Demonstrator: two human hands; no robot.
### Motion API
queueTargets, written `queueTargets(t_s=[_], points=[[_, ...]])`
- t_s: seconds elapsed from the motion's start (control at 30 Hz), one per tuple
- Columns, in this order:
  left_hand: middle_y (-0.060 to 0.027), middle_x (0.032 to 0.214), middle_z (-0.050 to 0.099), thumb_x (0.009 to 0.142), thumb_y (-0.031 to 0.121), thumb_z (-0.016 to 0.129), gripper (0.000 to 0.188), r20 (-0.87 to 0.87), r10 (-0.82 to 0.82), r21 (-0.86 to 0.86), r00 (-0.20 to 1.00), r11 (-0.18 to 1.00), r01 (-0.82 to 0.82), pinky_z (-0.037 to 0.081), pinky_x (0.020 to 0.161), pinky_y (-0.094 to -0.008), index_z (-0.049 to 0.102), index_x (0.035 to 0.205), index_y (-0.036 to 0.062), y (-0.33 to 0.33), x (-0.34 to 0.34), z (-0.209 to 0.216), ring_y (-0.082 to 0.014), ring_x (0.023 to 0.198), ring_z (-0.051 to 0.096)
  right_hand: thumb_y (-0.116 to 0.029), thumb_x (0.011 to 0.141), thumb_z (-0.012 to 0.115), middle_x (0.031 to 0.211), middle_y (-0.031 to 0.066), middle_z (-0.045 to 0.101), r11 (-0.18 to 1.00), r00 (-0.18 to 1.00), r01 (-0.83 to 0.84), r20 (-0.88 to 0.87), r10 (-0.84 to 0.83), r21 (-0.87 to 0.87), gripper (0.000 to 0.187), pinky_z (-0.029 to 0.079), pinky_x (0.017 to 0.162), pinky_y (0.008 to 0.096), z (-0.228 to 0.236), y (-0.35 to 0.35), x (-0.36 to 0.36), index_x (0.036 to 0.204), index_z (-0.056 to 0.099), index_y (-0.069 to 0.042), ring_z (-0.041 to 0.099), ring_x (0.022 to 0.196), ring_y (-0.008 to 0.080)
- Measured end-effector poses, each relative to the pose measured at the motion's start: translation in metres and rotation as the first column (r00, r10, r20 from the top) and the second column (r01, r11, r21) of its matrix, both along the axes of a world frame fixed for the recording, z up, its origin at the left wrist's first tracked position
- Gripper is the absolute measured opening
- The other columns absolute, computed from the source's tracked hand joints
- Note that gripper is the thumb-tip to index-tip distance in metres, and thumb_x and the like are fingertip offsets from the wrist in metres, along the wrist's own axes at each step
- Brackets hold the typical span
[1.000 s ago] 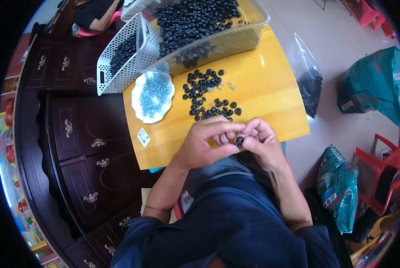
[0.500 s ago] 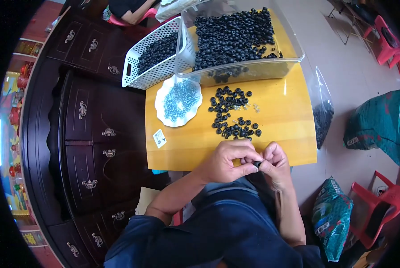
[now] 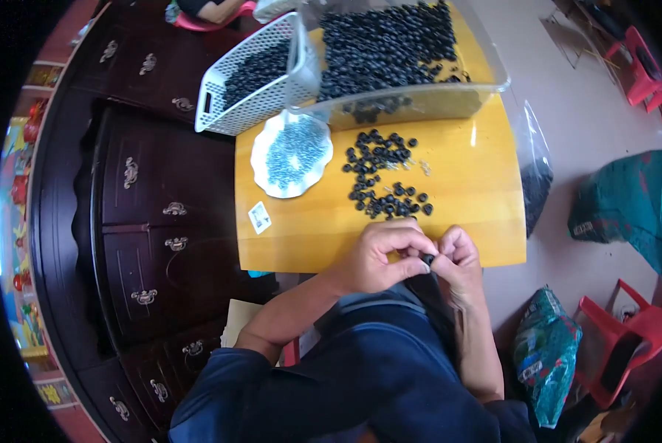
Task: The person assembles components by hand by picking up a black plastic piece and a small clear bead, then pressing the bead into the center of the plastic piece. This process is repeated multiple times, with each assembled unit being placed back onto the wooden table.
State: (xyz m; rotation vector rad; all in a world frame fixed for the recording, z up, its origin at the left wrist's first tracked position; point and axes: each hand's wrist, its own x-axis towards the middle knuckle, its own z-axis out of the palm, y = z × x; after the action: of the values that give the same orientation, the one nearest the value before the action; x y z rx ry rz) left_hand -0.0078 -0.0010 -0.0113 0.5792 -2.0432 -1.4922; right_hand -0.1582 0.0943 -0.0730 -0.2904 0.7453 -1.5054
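Observation:
Just past the table's front edge, my left hand and my right hand meet, thumbs and fingers pinched together. Between their fingertips is a small round black part, mostly covered by the fingers. Beyond them, loose black ring-shaped parts are scattered on the yellow wooden table. Tiny clear pieces lie beside those parts. To the left, a white scalloped plate holds many small clear bluish pieces.
A clear plastic bin and a white perforated basket, both with black parts, stand at the back. A white square label lies at left. Dark drawers flank the table; green bags and red chairs are at right.
The view has shifted, so the table and containers sit slightly higher in the picture. My hands keep the same pinch on the black part, with only slight finger movement.

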Motion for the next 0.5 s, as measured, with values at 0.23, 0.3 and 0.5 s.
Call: queueTargets(t_s=[0.23, 0.3, 0.5], points=[[-0.0026, 0.077, 0.056, 0.082, 0.003, 0.073, 0.016, -0.013, 0.036, 0.113, 0.999, 0.993, -0.034, 0.043, 0.063, -0.0265, 0.069, 0.097, 0.0032, 0.005, -0.001, -0.012, -0.0128, 0.067, 0.052, -0.018, 0.078, 0.086, 0.076, -0.0044, 0.054, 0.999, 0.999, -0.037, -0.038, 0.036, -0.017, 0.037, 0.041, 0.064, 0.0210, 0.004, -0.003, -0.006, 0.086, 0.051, -0.010, 0.052, 0.070, 0.0058], [-0.0014, 0.076, 0.054, 0.083, 0.002, 0.073, 0.015, -0.025, 0.056, 0.156, 0.998, 0.986, -0.051, 0.041, 0.062, -0.0256, 0.069, 0.098, 0.0032, 0.007, -0.002, -0.014, -0.0113, 0.066, 0.049, -0.018, 0.079, 0.086, 0.075, -0.0051, 0.054, 0.999, 0.999, -0.047, -0.018, 0.047, -0.025, 0.036, 0.041, 0.064, 0.0201, 0.007, -0.003, -0.007, 0.087, 0.051, -0.010, 0.052, 0.069, 0.0054], [-0.0018, 0.077, 0.055, 0.083, 0.003, 0.072, 0.015, -0.049, 0.050, 0.173, 0.998, 0.984, -0.041, 0.041, 0.062, -0.0253, 0.069, 0.098, 0.0025, 0.009, 0.000, -0.015, -0.0112, 0.066, 0.049, -0.017, 0.079, 0.085, 0.076, -0.0043, 0.055, 0.997, 0.997, -0.076, -0.009, 0.076, -0.029, 0.036, 0.042, 0.064, 0.0203, 0.011, -0.003, -0.008, 0.087, 0.050, -0.010, 0.054, 0.070, 0.0056]])
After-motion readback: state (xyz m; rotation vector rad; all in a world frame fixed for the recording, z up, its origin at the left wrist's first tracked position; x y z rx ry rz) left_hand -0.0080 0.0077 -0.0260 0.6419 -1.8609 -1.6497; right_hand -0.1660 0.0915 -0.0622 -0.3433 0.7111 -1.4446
